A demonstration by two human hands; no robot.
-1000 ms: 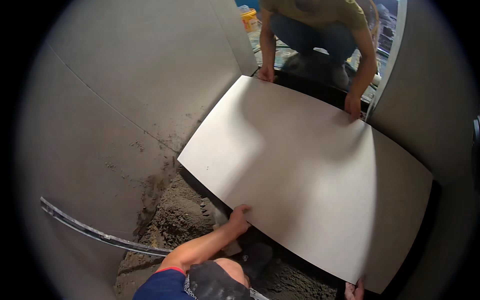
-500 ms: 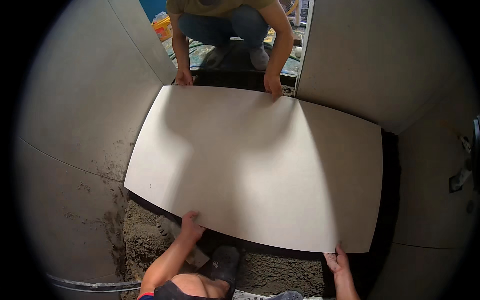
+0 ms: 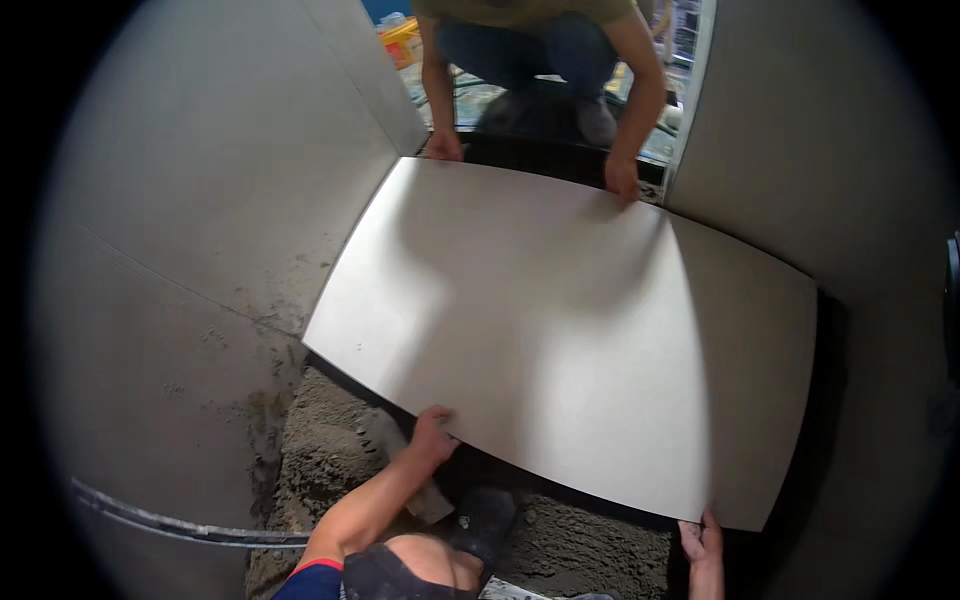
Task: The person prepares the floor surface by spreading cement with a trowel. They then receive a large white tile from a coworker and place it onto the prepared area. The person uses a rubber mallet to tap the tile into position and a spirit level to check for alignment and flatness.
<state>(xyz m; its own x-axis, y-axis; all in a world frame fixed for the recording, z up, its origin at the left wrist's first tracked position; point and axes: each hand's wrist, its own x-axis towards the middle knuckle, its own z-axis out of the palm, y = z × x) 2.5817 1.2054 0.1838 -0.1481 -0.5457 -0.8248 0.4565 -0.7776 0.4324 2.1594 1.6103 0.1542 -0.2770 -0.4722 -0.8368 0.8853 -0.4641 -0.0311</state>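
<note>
A large pale rectangular tile (image 3: 560, 330) is held between me and a co-worker, above a bed of rough grey mortar. My left hand (image 3: 433, 435) grips its near edge, thumb on top and fingers hidden underneath. Close to the near right corner, my right hand (image 3: 703, 537) holds the same edge from below, with the thumb up at the rim. Across from me, the co-worker's two hands (image 3: 622, 180) are at the far edge. A dark gap shows under the near and right edges.
Mortar (image 3: 580, 550) spreads beneath the near edge, around my dark shoe (image 3: 485, 525). Large grey wall panels (image 3: 220, 190) stand at left and right. The co-worker squats in the doorway, near a yellow container (image 3: 402, 42). A curved metal strip (image 3: 190, 527) lies at lower left.
The view has turned, so the tile and all hands appear farther right. All the hands keep their places on the tile's edges.
</note>
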